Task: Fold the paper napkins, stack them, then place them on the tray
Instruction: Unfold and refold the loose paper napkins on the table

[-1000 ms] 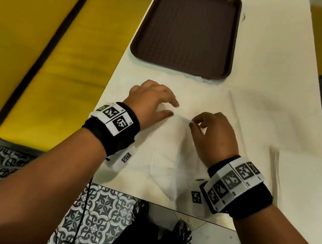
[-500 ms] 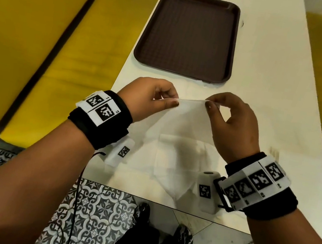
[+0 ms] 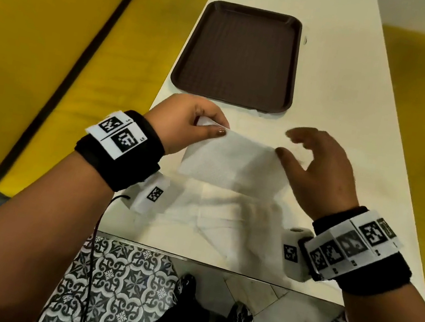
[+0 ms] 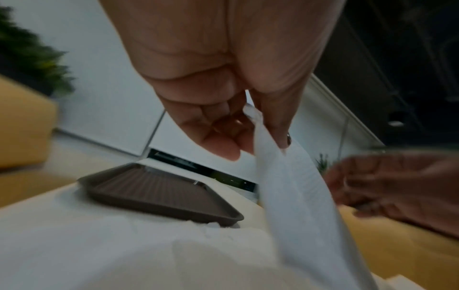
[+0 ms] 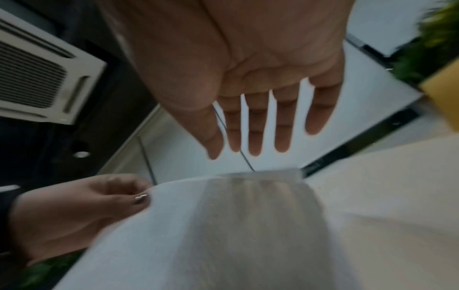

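The table [image 3: 333, 68] carries the brown tray [image 3: 240, 56], bare as before. Near its front edge, the napkin [image 3: 228, 160] hangs lifted, pinched at a corner by the left hand [image 3: 184, 122]. The right hand [image 3: 317, 167] has let go since half a second ago, fingers spread.

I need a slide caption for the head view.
Left hand pinches raised napkin; right hand open beside it.
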The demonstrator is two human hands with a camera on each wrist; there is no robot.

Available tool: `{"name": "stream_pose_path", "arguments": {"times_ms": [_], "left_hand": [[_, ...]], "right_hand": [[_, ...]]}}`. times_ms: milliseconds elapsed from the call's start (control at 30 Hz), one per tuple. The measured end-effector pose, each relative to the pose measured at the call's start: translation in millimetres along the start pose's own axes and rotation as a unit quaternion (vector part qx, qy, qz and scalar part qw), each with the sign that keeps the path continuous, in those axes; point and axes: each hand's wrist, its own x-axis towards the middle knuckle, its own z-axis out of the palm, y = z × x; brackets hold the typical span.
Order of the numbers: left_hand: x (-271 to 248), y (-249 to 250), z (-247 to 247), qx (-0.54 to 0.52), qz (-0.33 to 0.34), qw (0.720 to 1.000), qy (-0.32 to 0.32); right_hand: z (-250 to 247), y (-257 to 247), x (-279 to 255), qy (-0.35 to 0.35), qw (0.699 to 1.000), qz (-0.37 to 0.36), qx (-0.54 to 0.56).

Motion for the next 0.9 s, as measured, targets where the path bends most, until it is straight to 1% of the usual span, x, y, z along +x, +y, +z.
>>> {"name": "stream_pose_path", "arguments": {"times_ms": [33, 67, 167, 200, 267, 367, 400, 433, 467, 533, 600, 733, 900], "left_hand": [[2.9, 8.0, 1.1, 0.018, 0.014, 1.0, -0.013], [5.4, 15.0, 1.8, 0.032, 0.026, 0.999, -0.027], [11.3, 34.6, 5.3, 0.052, 0.061, 0.996, -0.049], [12.6, 40.1, 7.3, 0.051, 0.07, 0.995, -0.046], [14.0, 45.8, 13.9, 0.021, 0.071, 0.997, -0.018], [13.3, 48.5, 33.3, -0.073, 0.034, 0.995, 0.064], [12.7, 50.7, 43.4, -0.104, 0.013, 0.991, 0.082], [11.5, 52.2, 53.7, -0.13, -0.016, 0.988, 0.085], [9.7, 55.4, 66.3, -0.154, -0.05, 0.984, 0.072], [4.8, 61.9, 91.1, -0.21, -0.108, 0.971, 0.025], [1.1, 72.4, 116.3, -0.254, -0.139, 0.957, -0.008], [-2.1, 97.1, 154.7, -0.323, -0.156, 0.933, -0.026], [0.1, 120.6, 189.8, -0.326, -0.154, 0.933, -0.013]], "right_hand": [[-1.3, -6.0, -1.0, -0.017, 0.999, -0.027, 0.008], [-1.9, -11.6, -1.2, -0.04, 0.998, -0.037, 0.019], [-7.2, -17.4, -3.5, -0.088, 0.996, -0.017, 0.031], [-10.3, -15.0, -5.7, -0.088, 0.996, -0.018, 0.02], [-17.5, -7.4, -10.6, -0.072, 0.997, -0.01, 0.018], [-29.7, 8.3, -18.0, -0.035, 0.996, 0.033, 0.069], [-34.8, 14.1, -21.2, -0.019, 0.995, 0.055, 0.085], [-38.5, 20.3, -23.8, -0.005, 0.992, 0.078, 0.102], [-42.7, 26.9, -27.3, 0.012, 0.987, 0.103, 0.121], [-48.2, 38.9, -33.1, 0.038, 0.974, 0.149, 0.164], [-54.4, 53.2, -40.4, 0.055, 0.96, 0.186, 0.202], [-67.4, 84.0, -57.6, 0.058, 0.937, 0.237, 0.25], [-85.3, 126.0, -78.8, 0.039, 0.93, 0.273, 0.244]]}}
